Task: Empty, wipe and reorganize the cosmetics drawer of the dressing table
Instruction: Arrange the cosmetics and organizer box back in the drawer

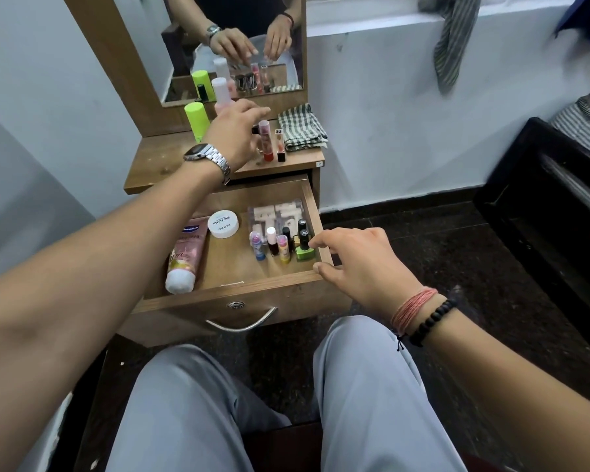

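The open wooden drawer [239, 284] holds a pink tube [186, 250], a white nail polish remover tub [222, 224], a clear packet [275, 212] and a row of small bottles [276, 245]. My right hand [358, 264] hovers at the drawer's front right corner, fingers relaxed, fingertips beside the green nail polish bottle [304, 248]. My left hand [234, 131] reaches over the dressing table top [157, 165], fingers loosely bent over small bottles that it partly hides. A pink-capped lip balm [265, 141] and a slim lipstick [280, 146] stand right next to it. The mirror reflection shows nothing in that hand.
A folded checked cloth [302, 127] lies at the back right of the table top. A neon green bottle [197, 119] and a pink bottle [222, 105] stand against the mirror [239, 46]. My knees are under the drawer. A dark cabinet [545, 206] stands at the right.
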